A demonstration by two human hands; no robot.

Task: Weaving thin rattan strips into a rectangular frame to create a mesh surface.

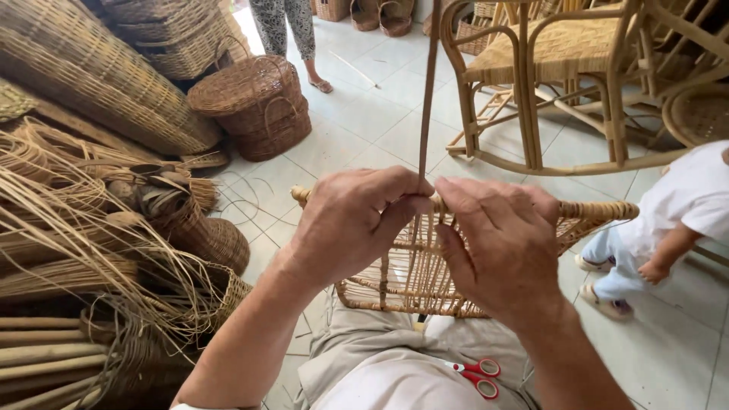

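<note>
A half-woven rattan frame (592, 216) with upright ribs rests on my lap, its wrapped top rail running left to right. My left hand (353, 220) pinches a long flat cane strip (429, 83) at the rail; the strip rises straight up out of view. My right hand (501, 243) grips the rail beside it, fingers curled over the top. Both hands touch each other at the strip. Red-handled scissors (478, 376) lie on my lap below the right wrist.
Piles of woven baskets (258, 102) and loose cane bundles (68, 228) fill the left. A rattan rocking chair (562, 68) stands behind the frame. A small child in white (668, 228) crouches at right. A person's legs (292, 34) stand at the far tiled floor.
</note>
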